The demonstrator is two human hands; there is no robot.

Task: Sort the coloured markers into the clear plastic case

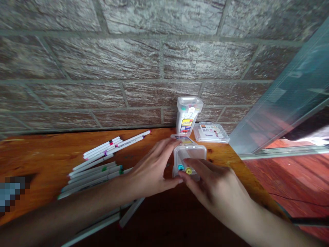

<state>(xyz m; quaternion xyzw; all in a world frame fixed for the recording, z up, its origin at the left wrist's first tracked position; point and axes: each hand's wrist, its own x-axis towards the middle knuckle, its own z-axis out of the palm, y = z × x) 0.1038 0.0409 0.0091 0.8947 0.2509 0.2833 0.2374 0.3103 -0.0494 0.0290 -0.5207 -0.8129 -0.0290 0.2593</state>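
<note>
The case [203, 151] stands open on the desk [226, 163], near the middle of the view. Inside are a blue marker [180, 167] and a yellow marker [189, 171], coloured ends towards the viewer. The right hand [183, 167] comes in from 4 o'clock, thumb and fingertips close together at these two; whether they pinch either one, I cannot tell. The left hand [154, 168] clasps the case from 9 o'clock, thumb at the near edge, fingers by the far corner.

The step in hand looks like setting markers into the case, with only a few in. The next move seems to call for a steady left hold, while the right settles these ends side by side and leaves room.

At 12 o'clock lies the lid [184, 139], with a filled case [189, 118] upright beyond it; at 1 o'clock, a flat box [211, 133]. White markers [102, 148] lie at 10 o'clock, green markers [94, 176] at 9, partly behind the left forearm. Farthest, a brick wall [144, 61] rises.
</note>
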